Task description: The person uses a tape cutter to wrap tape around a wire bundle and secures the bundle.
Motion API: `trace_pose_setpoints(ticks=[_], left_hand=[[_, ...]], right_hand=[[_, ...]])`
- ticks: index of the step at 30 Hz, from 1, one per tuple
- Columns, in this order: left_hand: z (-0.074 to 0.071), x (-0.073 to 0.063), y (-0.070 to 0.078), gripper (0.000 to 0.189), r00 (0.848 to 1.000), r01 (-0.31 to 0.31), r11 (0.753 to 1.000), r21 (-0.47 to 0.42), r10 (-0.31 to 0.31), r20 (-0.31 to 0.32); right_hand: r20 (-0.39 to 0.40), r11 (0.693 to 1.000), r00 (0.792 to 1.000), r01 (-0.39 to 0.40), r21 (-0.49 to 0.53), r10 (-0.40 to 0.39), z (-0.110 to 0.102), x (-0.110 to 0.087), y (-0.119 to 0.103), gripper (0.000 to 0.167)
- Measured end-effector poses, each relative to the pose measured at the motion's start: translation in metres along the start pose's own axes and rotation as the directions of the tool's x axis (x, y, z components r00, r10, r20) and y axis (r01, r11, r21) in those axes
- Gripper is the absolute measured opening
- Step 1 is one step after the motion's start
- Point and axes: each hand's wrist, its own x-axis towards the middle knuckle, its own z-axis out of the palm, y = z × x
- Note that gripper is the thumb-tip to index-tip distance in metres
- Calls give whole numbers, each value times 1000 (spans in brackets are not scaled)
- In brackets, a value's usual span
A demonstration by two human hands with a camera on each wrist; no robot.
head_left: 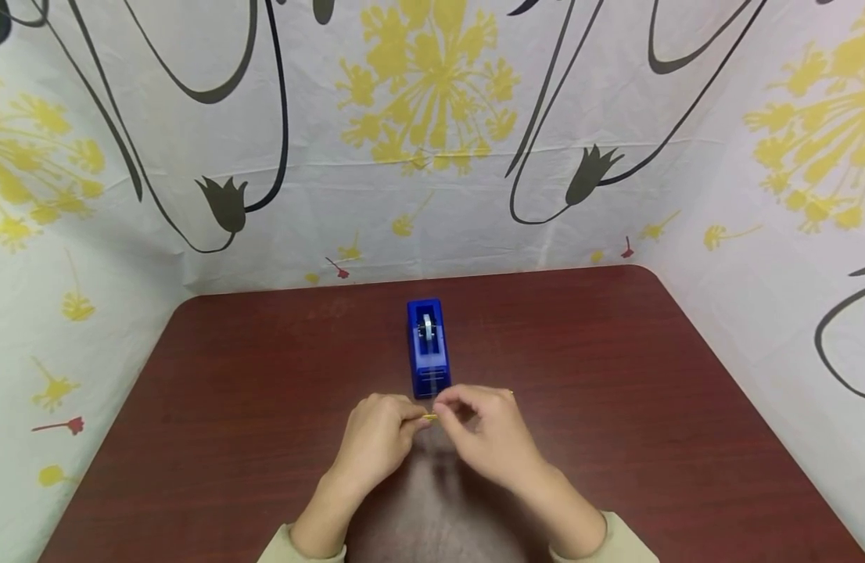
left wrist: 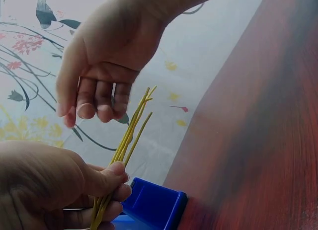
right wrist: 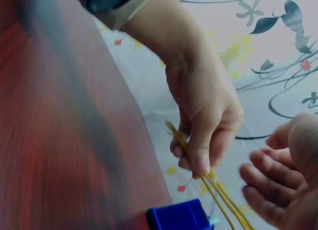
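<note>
My left hand [head_left: 376, 438] pinches a small bundle of thin yellow sticks [left wrist: 126, 140] between thumb and fingers. In the left wrist view their uneven ends stick up past the thumb, one leaning apart from the others. Close by, my right hand [head_left: 494, 438] has its fingers loosely bent, thumb near the index finger. Both wrist views show it beside the bundle, with a gap, and no object is visible in it. Just beyond both hands stands a blue tape dispenser [head_left: 430, 366] with a roll of clear tape [head_left: 427, 327].
The dark red-brown table [head_left: 263, 367] stretches around the hands and dispenser. Behind it and on both sides hangs a white cloth [head_left: 299, 258] with printed flowers, meeting the table's edges.
</note>
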Motion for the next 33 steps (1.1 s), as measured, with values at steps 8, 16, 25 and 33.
trace_pose_setpoints(ticks=[8,16,25,33], left_hand=[[-1,1,1,10,1000,-12,1000,-7,12,1],[-1,0,2,10,1000,-8,1000,0,8,-14],[2,-2,1,10,1000,8,1000,-26,-7,9],[2,-2,-2,15,1000,-23,1000,-4,23,6]], right_hand=[[30,945,996,89,-315,-84,-7,5,8,6],[313,864,933,5,-504,178,-14,4,5,20],[397,880,892,-1,-475,215,-16,3,14,15],[346,898,916,-33,-438,202,-13,1,21,11]])
